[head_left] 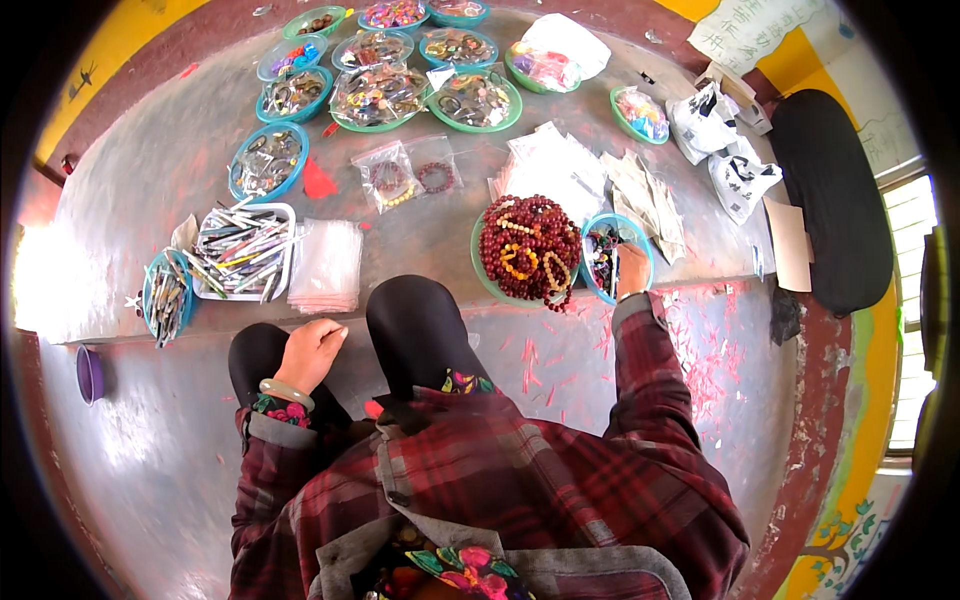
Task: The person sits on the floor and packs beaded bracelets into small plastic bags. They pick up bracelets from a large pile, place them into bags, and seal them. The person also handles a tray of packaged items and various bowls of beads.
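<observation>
My right hand (632,270) reaches into a small blue basket (651,262) that holds small dark and coloured pieces (603,255); its fingertips are hidden among them. Directly left of it, a green basket (484,272) is heaped with dark red bead bracelets (525,225), with a few yellow and pale ones on top. My left hand (312,352) rests on my left knee, its fingers curled together and nothing showing in them. A pale bangle (287,394) circles that wrist.
Pens fill a white tray (293,225) and a blue basket (185,320), beside clear plastic bags (327,265). Bagged bracelets (400,175) lie farther back, before several baskets of trinkets (475,100). White paper (560,170), plastic bags (740,180) and a black cushion (830,200) are at right.
</observation>
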